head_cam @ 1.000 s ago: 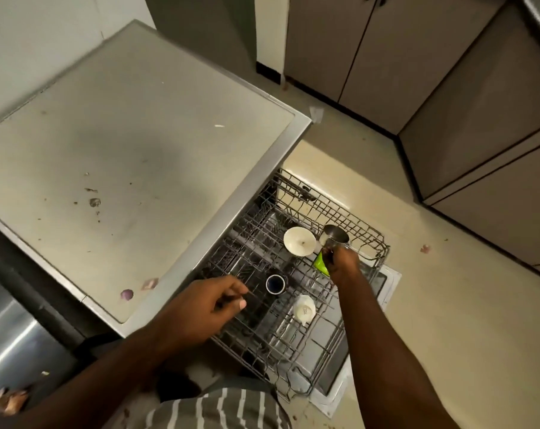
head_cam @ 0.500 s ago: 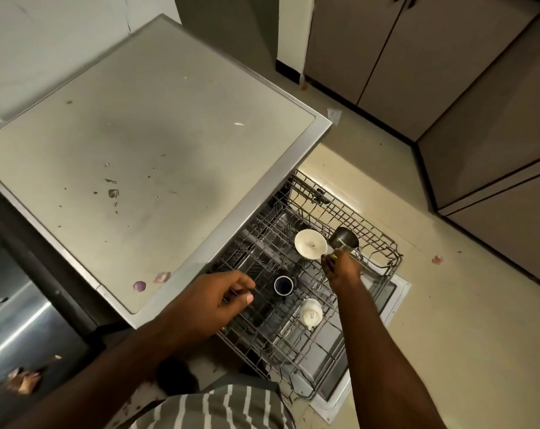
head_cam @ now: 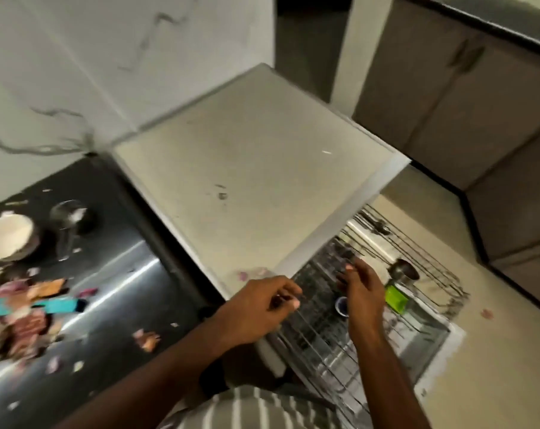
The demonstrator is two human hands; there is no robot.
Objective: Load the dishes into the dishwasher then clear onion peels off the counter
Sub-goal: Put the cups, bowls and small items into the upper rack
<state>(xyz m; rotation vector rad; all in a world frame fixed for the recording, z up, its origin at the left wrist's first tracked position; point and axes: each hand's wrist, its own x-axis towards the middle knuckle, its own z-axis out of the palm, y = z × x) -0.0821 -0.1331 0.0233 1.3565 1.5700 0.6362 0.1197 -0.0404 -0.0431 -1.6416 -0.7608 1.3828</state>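
Observation:
The pulled-out dishwasher rack [head_cam: 429, 274] holds a steel cup [head_cam: 403, 270], a green item [head_cam: 395, 298] and a small dark blue cup [head_cam: 342, 305]. My right hand [head_cam: 360, 289] hovers above the rack with fingers straight, holding nothing. My left hand [head_cam: 262, 305] is over the rack's near edge, fingers loosely curled; whether it grips a wire is blurred. On the dark counter [head_cam: 107, 305] to the left lie onion peels [head_cam: 20, 323], a white bowl [head_cam: 5, 239] and a steel cup [head_cam: 68, 216].
The dishwasher's pale top [head_cam: 247, 168] juts out between counter and rack, with small peel bits [head_cam: 250, 272] at its front edge. A teal item [head_cam: 58, 305] lies among the peels. Brown cabinets [head_cam: 448, 88] line the far right; bare floor [head_cam: 494, 351] lies beyond the rack.
My right hand let go of the steel cup in the rack and drew back toward me, open. The view swung left, bringing the dark counter with peels and dishes into sight.

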